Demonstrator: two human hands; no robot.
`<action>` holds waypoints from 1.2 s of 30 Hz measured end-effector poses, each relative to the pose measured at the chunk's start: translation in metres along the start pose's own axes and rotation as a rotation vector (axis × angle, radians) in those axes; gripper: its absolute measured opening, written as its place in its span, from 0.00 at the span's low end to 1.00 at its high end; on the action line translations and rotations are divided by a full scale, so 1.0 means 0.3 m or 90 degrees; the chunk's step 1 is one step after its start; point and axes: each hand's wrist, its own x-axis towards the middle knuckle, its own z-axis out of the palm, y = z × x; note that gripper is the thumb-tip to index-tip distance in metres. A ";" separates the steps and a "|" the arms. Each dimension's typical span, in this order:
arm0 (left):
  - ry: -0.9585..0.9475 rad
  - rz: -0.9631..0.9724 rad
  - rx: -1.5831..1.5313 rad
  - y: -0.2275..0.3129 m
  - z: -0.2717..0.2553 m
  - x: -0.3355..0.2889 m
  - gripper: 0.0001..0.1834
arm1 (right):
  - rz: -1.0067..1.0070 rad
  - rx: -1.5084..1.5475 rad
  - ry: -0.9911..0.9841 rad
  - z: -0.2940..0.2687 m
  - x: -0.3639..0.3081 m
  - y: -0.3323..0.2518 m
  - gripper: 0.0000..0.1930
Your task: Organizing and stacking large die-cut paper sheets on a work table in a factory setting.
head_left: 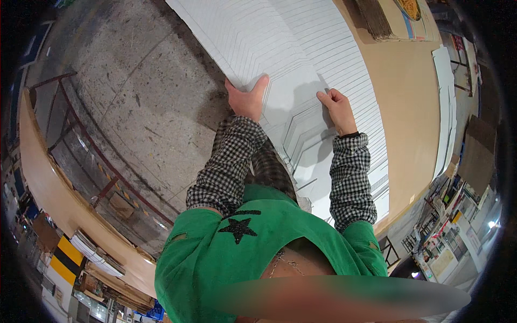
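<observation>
A large spread of white cardboard sheets [285, 51] lies in front of me, overlapping in steps so that many edges show as thin lines. My left hand [247, 99] grips the left edge of the sheets, thumb on top and the other fingers mostly hidden at the edge. Further right, my right hand [339, 110] is closed over the sheets, thumb and forefinger pinched together at a sheet's edge. Its other fingers are curled in. Smaller stepped edges and cut shapes show between and below my hands.
Brown board [406, 102] lies under and right of the sheets. A bundle of brown flattened cartons [401, 20] sits at the far right. Concrete floor [145, 81] stretches to the left, with a dark red metal frame [81, 126] and a long tan board [56, 185] beyond.
</observation>
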 end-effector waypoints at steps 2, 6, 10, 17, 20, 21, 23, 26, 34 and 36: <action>-0.005 -0.003 0.008 0.011 -0.001 -0.007 0.54 | -0.006 0.002 -0.006 -0.005 0.005 0.020 0.16; 0.008 -0.010 0.005 0.008 0.004 0.002 0.55 | -0.022 -0.028 -0.028 -0.011 0.021 0.024 0.15; 0.033 -0.031 0.055 -0.009 0.010 0.009 0.52 | -0.061 -0.056 0.023 0.012 0.018 -0.002 0.14; -0.017 -0.025 -0.073 -0.058 0.011 0.038 0.51 | -0.088 -0.037 -0.020 0.023 0.055 -0.026 0.13; -0.032 -0.030 -0.089 -0.056 0.013 0.042 0.51 | -0.092 -0.049 -0.015 0.021 0.062 -0.023 0.14; -0.042 -0.028 -0.093 -0.058 0.012 0.046 0.51 | -0.087 -0.043 -0.012 0.027 0.058 -0.032 0.14; -0.044 -0.039 -0.083 -0.058 0.003 0.052 0.51 | -0.084 -0.054 -0.017 0.036 0.045 -0.062 0.14; -0.036 -0.031 -0.073 -0.042 0.002 0.027 0.51 | -0.078 -0.099 -0.009 0.022 0.032 -0.069 0.14; -0.003 -0.044 -0.014 -0.021 0.010 -0.052 0.55 | 0.020 -0.080 -0.009 -0.018 -0.018 -0.010 0.15; -0.003 -0.022 -0.028 -0.029 0.015 -0.041 0.54 | 0.024 -0.044 -0.003 -0.015 -0.017 0.001 0.16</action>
